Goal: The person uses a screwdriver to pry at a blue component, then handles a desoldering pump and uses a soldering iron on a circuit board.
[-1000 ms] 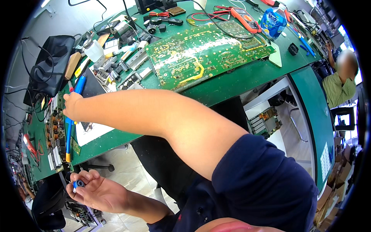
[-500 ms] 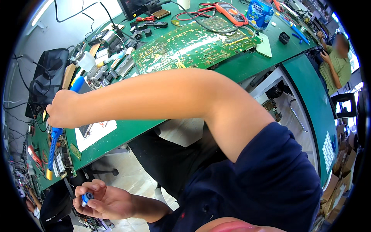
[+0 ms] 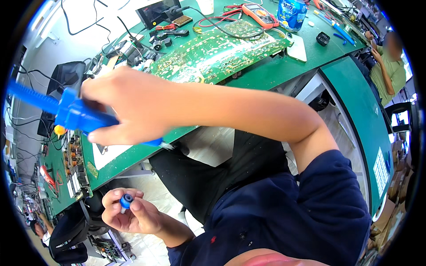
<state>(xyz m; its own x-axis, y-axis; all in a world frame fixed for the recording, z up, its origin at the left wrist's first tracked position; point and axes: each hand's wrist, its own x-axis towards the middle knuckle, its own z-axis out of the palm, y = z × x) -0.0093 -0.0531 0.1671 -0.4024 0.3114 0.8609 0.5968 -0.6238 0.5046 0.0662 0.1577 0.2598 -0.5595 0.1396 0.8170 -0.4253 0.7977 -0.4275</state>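
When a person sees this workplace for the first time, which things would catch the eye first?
Probably the long bright blue tool first, held in the right hand on the left side. Next may come the large green circuit board on the workbench, at the upper middle. Lower left, the left hand holds a small blue part.

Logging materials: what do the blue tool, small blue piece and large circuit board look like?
Blue tool: likely plastic, from its even blue and moulded shapes; blur hides the finish.
Small blue piece: smooth, slightly shiny; plastic or perhaps rubber.
Large circuit board: probably laminate, glossy green with bright glare and metallic spots.
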